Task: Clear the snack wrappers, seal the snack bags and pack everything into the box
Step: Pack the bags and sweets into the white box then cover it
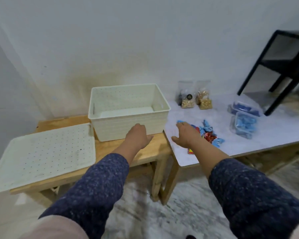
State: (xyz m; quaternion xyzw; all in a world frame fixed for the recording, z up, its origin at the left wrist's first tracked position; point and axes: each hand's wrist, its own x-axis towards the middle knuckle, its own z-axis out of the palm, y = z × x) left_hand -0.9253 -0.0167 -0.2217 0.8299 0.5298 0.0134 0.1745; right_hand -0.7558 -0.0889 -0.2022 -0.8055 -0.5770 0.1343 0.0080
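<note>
The opening step is judged to be in hand: the loose wrappers are about to be gathered, and nothing has yet been packed. The white perforated box (128, 109) stands open and seemingly empty on the wooden surface (145, 152), with its lid (41, 156) laid flat to its left. The left hand (138, 135) is held against the box's near wall, fingers loosely curled and nothing seen gripped; whether it actually touches cannot be told. The right hand (185, 135) is spread, fingers apart, over the pale surface (266, 135), just beside a scatter of blue and red snack wrappers (207, 133), with nothing held. Two clear snack bags (195, 100) of nuts stand upright near the wall, and two clear tubs of blue-wrapped sweets (243, 119) lie further right, before a black shelf frame (283, 66). Next, a sweeping or pinching grip on the wrappers is called for, so that they are collected without being scattered off the edge.
</note>
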